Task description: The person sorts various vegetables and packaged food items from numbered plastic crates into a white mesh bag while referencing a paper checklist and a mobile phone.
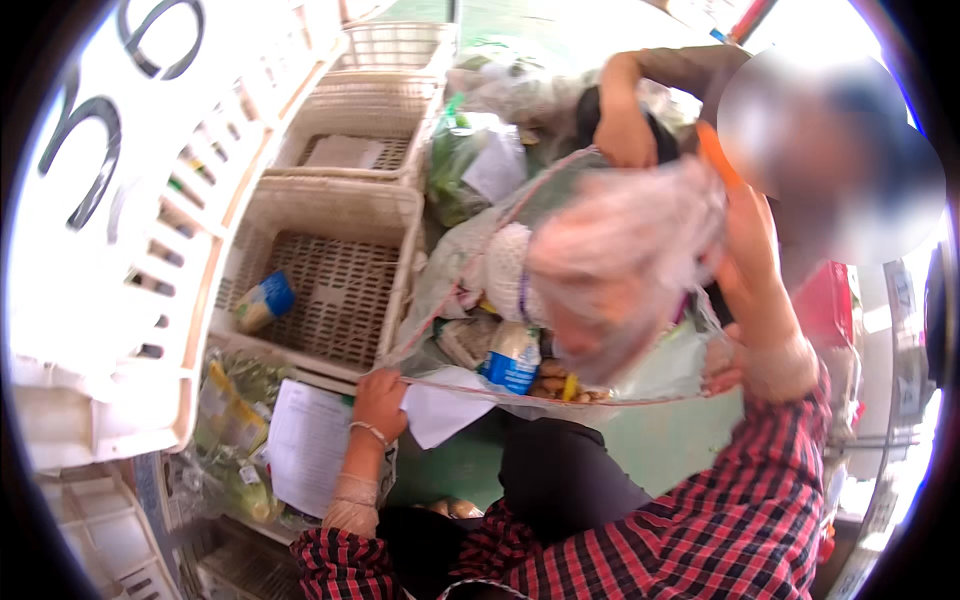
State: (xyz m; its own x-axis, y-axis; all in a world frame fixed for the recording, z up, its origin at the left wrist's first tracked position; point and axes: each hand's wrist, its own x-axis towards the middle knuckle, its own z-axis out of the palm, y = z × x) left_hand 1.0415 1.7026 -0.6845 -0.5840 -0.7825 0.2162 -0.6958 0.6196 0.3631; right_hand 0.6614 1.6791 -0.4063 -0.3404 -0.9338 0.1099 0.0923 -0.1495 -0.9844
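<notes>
My left hand, a band on its wrist, is closed on the near left rim of a large clear plastic bag with a reddish edge. Over the bag's mouth, my raised right hand grips a clear bag of pinkish-orange contents; motion blurs it, and its contents cannot be made out. Inside the large bag lie a blue-and-white packet, a white netted item and brownish lumpy items. A white paper sheet lies against the bag's near edge beside my left hand.
Another person's hand is at the bag's far side; one more hand touches its right rim. At left stand white plastic crates, one holding a blue-capped packet. Bagged greens lie beyond; a printed sheet covers bagged vegetables nearer.
</notes>
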